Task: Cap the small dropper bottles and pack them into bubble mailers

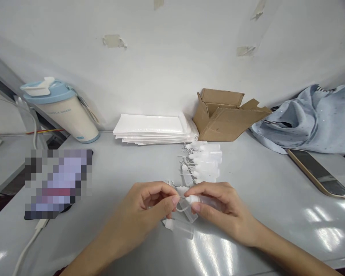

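Note:
My right hand (221,209) is closed around a small translucent squeeze bottle (205,201), which lies sideways with its white nozzle pointing left. A thin needle-like tip runs from that nozzle to my left hand (158,201). Thumb and forefinger of the left are pinched at the tip, and a curved white tether (183,209) loops from there back to the nozzle. What sits inside the pinch is hidden. Just below lies another squeeze bottle (181,229) on the grey table. Behind the hands, several similar bottles (205,163) lie in a row, their thin tips facing left.
White padded envelopes (152,124) are stacked against the wall, beside an open cardboard box (225,119). A tumbler (64,111) and a blurred-out phone (61,180) with a cable are at left. At right are a light blue bag (310,120) and another phone (319,172).

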Action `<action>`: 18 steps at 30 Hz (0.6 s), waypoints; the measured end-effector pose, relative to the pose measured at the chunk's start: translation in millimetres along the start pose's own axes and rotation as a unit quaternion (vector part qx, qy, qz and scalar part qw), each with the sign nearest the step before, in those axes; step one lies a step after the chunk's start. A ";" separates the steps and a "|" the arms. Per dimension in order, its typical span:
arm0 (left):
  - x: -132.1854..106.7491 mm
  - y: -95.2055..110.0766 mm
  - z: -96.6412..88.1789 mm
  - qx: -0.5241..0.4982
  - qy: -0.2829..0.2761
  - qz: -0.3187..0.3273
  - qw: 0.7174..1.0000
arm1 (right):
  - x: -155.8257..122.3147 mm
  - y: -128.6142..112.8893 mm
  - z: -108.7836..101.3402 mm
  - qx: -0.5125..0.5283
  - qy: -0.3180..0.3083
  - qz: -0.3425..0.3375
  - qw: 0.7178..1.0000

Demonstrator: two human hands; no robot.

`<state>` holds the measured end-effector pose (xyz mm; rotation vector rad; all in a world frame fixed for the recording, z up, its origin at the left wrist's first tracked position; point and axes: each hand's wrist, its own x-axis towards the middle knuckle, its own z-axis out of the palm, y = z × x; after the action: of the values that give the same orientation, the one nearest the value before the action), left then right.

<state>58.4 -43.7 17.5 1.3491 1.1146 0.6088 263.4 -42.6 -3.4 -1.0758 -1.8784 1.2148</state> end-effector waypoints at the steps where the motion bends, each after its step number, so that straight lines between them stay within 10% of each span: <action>1: -0.3 0.0 0.1 0.005 -0.001 0.000 1.000 | -0.3 -0.1 0.0 -0.005 0.000 -0.001 1.000; 18: 2.3 -7.3 2.7 0.096 0.010 0.025 0.995 | -3.2 -2.6 0.7 -0.078 -0.008 -0.033 0.996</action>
<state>59.9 -44.2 9.6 1.5433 1.1808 0.5636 263.4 -46.4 -1.5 -1.0796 -2.0312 1.0574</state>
